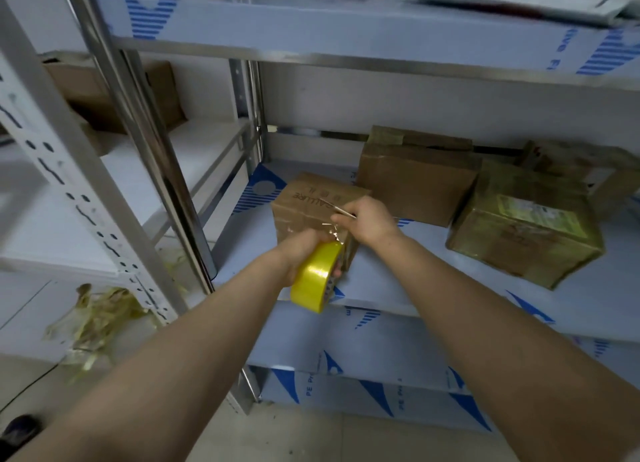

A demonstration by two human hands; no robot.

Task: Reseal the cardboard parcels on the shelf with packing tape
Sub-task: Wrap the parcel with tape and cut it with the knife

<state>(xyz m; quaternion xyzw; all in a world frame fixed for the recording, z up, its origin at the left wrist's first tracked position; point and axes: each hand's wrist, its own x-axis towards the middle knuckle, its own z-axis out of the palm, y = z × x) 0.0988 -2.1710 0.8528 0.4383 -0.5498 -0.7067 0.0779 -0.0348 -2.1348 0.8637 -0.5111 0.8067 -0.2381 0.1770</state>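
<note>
Parcel (304,198), sitting front-left on the shelf (398,281): we are clamping the tape roll (317,276) in our left grip (298,250) before its near face, our right grip (370,220) pinching the tape end (343,213) nearer its top edge.

Two forearms fill the lower part of the view, the left forearm (173,357) and the right forearm (502,340), each bare from the wrist back to the picture's edge. Both look broad near the camera and narrow toward the wrists. The left hand (301,253) and the right hand (367,222) are bare as well; the fingertips are too blurred to make out nails. A pale sliver (634,457) in the bottom right corner may be a sleeve's edge, though that cannot be told.
</note>
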